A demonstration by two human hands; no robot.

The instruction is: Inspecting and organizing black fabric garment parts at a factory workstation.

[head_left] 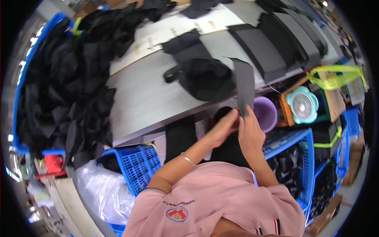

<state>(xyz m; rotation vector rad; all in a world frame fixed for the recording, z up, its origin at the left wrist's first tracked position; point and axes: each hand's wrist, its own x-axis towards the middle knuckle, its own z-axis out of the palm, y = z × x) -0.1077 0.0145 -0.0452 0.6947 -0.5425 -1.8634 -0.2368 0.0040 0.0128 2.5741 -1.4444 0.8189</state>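
Note:
A long, flat dark grey strip [245, 83] stands up in front of me, over the table's near edge. My right hand [251, 134] is closed around its lower end. At that same end my left hand [226, 128] has its fingers pinched, partly hidden where the two hands meet. Just left of the strip, a black fabric piece with a loop [207, 79] lies bunched on the grey table [146, 102]. Behind it is a flatter black piece [186, 47].
A blue-rimmed bin heaped with black fabric pieces [67, 94] stands at left. Dark grey stacked panels [258, 51] lie at the table's right. Nearby are a purple bin [265, 114], a turquoise fan [303, 104], blue crates [138, 166] and a clear plastic bag [104, 193].

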